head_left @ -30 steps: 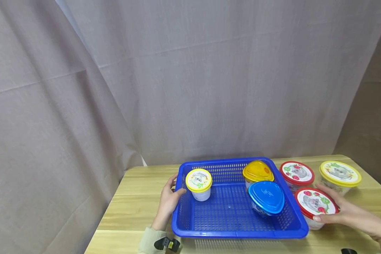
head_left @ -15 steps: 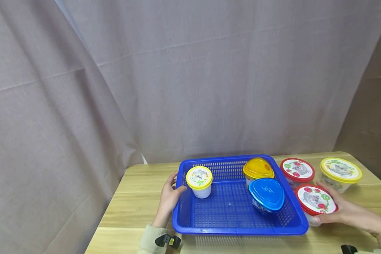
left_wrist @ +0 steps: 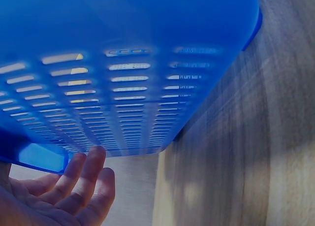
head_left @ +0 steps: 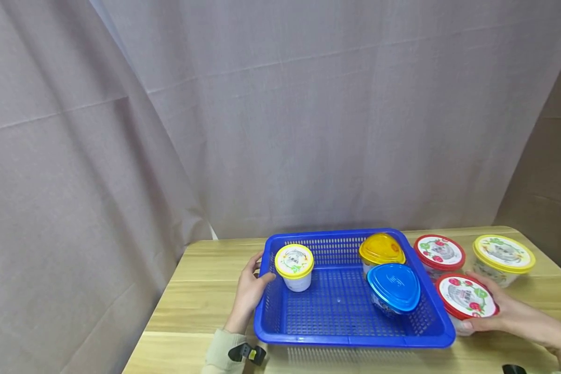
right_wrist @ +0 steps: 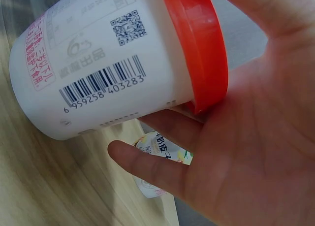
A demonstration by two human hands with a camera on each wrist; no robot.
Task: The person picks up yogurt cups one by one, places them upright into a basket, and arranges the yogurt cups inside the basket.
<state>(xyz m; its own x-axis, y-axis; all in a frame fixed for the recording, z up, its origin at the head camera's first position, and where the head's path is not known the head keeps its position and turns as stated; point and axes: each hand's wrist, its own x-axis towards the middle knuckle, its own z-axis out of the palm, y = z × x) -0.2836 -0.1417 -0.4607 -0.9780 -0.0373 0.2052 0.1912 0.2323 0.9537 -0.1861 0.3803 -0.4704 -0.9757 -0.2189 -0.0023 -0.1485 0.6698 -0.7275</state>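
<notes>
Head view, nearer red-lidded tub (head_left: 465,300) in right hand (head_left: 503,311), beside blue basket (head_left: 355,341)

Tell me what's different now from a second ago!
Nothing visibly moved, and nothing was grabbed or let go. The left grip stays on the blue basket, the right grip on the nearer red-lidded tub, and the other tubs stay put.

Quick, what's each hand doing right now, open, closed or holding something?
Left hand: holding the blue plastic basket at its left side.
Right hand: holding the nearer red-lidded tub.
</notes>
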